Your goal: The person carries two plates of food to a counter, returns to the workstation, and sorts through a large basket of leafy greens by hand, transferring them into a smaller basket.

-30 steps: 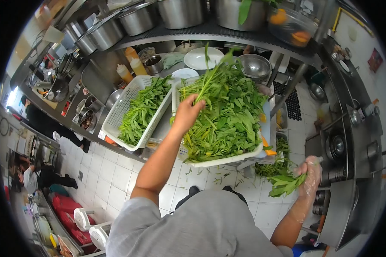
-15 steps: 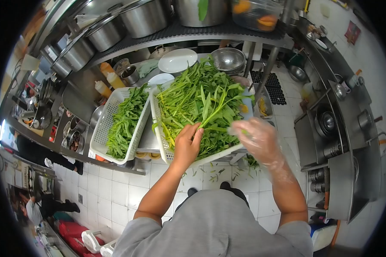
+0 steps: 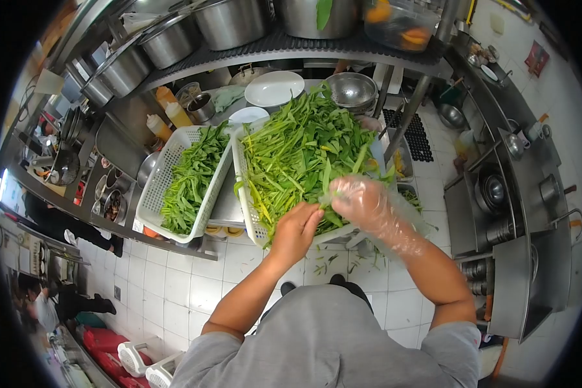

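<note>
No legible text, labels, brands or numbers anywhere in view. The red sign [image 3: 535,57] on the far right wall is too small and blurred to read.

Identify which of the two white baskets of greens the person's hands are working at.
The right basket, heaped higher with long stems: both the left hand and gloved right hand are at its near edge. The left basket is untouched.

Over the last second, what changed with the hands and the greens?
The gloved right hand came up from low at the person's side, where it held a bunch, to the heaped basket of greens. The bare left hand slid back to the near edge. Both baskets stayed put.
</note>
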`<action>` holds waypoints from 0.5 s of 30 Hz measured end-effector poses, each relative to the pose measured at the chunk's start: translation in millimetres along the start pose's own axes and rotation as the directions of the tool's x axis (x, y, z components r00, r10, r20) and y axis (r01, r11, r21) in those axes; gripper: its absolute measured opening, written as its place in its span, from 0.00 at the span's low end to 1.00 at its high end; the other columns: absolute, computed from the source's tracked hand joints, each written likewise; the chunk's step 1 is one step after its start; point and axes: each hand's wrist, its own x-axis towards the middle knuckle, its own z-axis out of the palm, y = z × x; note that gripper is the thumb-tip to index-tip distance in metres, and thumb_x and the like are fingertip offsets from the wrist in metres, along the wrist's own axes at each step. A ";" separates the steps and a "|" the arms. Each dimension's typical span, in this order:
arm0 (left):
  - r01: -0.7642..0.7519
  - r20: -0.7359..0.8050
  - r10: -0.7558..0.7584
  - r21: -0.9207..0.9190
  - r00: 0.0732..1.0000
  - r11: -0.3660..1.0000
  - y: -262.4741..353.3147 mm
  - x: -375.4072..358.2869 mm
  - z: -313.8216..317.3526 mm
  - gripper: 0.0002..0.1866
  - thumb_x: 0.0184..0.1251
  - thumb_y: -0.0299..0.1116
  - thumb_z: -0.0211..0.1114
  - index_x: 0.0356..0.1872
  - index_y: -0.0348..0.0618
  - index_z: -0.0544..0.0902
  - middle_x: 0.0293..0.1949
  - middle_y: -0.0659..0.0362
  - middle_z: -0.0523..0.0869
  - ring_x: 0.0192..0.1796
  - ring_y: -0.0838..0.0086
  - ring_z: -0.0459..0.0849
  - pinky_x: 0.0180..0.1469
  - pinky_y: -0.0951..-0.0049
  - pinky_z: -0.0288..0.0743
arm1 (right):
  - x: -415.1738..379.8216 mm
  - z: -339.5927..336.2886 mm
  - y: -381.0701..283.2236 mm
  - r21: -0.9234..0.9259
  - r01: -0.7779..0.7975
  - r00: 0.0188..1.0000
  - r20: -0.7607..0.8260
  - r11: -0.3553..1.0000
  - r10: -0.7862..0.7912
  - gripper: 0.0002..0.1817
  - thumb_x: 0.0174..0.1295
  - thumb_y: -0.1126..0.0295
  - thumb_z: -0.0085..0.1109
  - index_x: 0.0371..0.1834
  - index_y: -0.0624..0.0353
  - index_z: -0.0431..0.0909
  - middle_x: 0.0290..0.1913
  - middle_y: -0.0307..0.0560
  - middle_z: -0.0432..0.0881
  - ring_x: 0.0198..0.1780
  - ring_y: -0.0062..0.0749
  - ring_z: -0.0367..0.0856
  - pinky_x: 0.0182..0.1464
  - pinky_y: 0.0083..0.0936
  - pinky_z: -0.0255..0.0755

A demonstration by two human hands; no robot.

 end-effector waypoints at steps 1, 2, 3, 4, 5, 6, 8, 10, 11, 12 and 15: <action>0.004 0.004 -0.004 -0.002 1.000 1.000 1.9 6.3 -0.5 0.07 0.65 0.27 0.59 0.39 0.32 0.80 0.28 0.50 0.79 0.28 0.61 0.78 0.33 0.69 0.71 | -1.3 9.1 2.3 0.142 -0.129 0.983 -0.108 0.981 0.145 0.08 0.50 0.72 0.62 0.35 0.54 0.79 0.26 0.40 0.78 0.25 0.34 0.79 0.25 0.28 0.73; 0.027 -0.014 -0.028 -0.068 1.000 0.997 4.0 16.0 -1.0 0.08 0.66 0.28 0.59 0.37 0.32 0.80 0.28 0.51 0.79 0.28 0.63 0.78 0.33 0.69 0.71 | -2.1 17.2 6.4 0.143 -0.135 0.983 -0.103 0.981 0.151 0.08 0.50 0.72 0.62 0.35 0.54 0.79 0.26 0.40 0.78 0.25 0.34 0.79 0.25 0.28 0.73; 0.047 -0.032 -0.052 -0.133 0.998 0.990 4.9 20.3 -0.8 0.09 0.67 0.30 0.58 0.36 0.32 0.80 0.28 0.52 0.79 0.28 0.65 0.78 0.32 0.69 0.70 | -0.8 24.7 12.2 0.345 -0.240 0.929 -0.189 0.907 0.318 0.08 0.53 0.70 0.61 0.37 0.54 0.79 0.25 0.38 0.76 0.24 0.30 0.77 0.24 0.26 0.71; 0.052 -0.029 -0.057 -0.134 0.998 0.990 1.9 18.3 0.6 0.09 0.67 0.30 0.58 0.36 0.32 0.80 0.28 0.52 0.79 0.28 0.65 0.78 0.32 0.69 0.70 | 5.7 24.9 13.0 0.542 -0.305 0.840 -0.234 0.784 0.489 0.08 0.55 0.68 0.61 0.38 0.54 0.79 0.24 0.35 0.75 0.22 0.26 0.75 0.23 0.24 0.69; 0.143 0.022 -0.142 -0.198 0.990 0.970 -4.5 16.3 2.9 0.10 0.69 0.32 0.56 0.39 0.34 0.79 0.29 0.55 0.80 0.27 0.69 0.77 0.31 0.72 0.70 | 8.2 8.6 21.7 0.664 -0.471 0.697 -0.123 0.580 0.707 0.09 0.57 0.66 0.61 0.39 0.54 0.79 0.24 0.33 0.72 0.22 0.22 0.72 0.23 0.21 0.67; 0.232 0.078 -0.219 -0.255 0.973 0.939 -10.6 15.7 4.6 0.12 0.71 0.35 0.55 0.42 0.35 0.79 0.30 0.57 0.80 0.25 0.73 0.76 0.29 0.74 0.69 | 14.0 -20.6 26.9 0.746 -0.581 0.509 0.019 0.327 0.860 0.10 0.59 0.63 0.61 0.41 0.54 0.78 0.23 0.31 0.70 0.22 0.18 0.69 0.22 0.18 0.65; 0.409 0.168 -0.375 -0.440 0.912 0.799 -20.1 8.6 4.7 0.14 0.73 0.38 0.52 0.45 0.38 0.77 0.31 0.58 0.81 0.24 0.76 0.74 0.27 0.78 0.67 | 7.2 -51.6 44.7 0.773 -0.538 0.434 -0.087 0.335 0.897 0.12 0.61 0.60 0.59 0.40 0.56 0.78 0.22 0.30 0.67 0.22 0.13 0.65 0.22 0.12 0.60; 0.567 0.283 -0.509 -0.583 0.813 0.582 -28.5 3.0 4.1 0.16 0.74 0.41 0.50 0.49 0.41 0.76 0.33 0.59 0.81 0.22 0.79 0.71 0.24 0.81 0.65 | -9.5 -79.3 52.3 0.825 -0.397 0.513 -0.164 0.402 0.843 0.10 0.63 0.64 0.58 0.41 0.57 0.78 0.25 0.30 0.69 0.24 0.12 0.66 0.23 0.12 0.60; 0.551 0.287 -0.499 -0.640 0.818 0.535 -32.6 3.5 3.9 0.16 0.75 0.43 0.48 0.50 0.42 0.75 0.34 0.58 0.80 0.22 0.80 0.70 0.23 0.82 0.63 | -18.0 -90.4 56.5 0.785 -0.397 0.535 -0.224 0.476 0.815 0.11 0.63 0.64 0.57 0.43 0.58 0.78 0.28 0.32 0.70 0.27 0.13 0.67 0.24 0.12 0.61; 0.531 0.289 -0.488 -0.695 0.824 0.484 -35.3 4.2 3.3 0.17 0.75 0.45 0.46 0.51 0.44 0.73 0.35 0.57 0.80 0.21 0.80 0.68 0.22 0.83 0.61 | -25.8 -100.4 62.1 0.768 -0.398 0.532 -0.251 0.501 0.808 0.12 0.63 0.64 0.58 0.45 0.59 0.77 0.30 0.33 0.71 0.30 0.14 0.67 0.27 0.13 0.63; 0.581 0.374 -0.512 -0.742 0.773 0.334 -32.4 7.3 -2.1 0.14 0.75 0.43 0.47 0.48 0.44 0.70 0.37 0.54 0.80 0.23 0.80 0.66 0.22 0.83 0.60 | -31.5 -114.3 56.1 0.769 -0.368 0.454 -0.342 0.522 0.823 0.10 0.64 0.65 0.56 0.43 0.59 0.76 0.31 0.35 0.72 0.31 0.15 0.68 0.30 0.16 0.66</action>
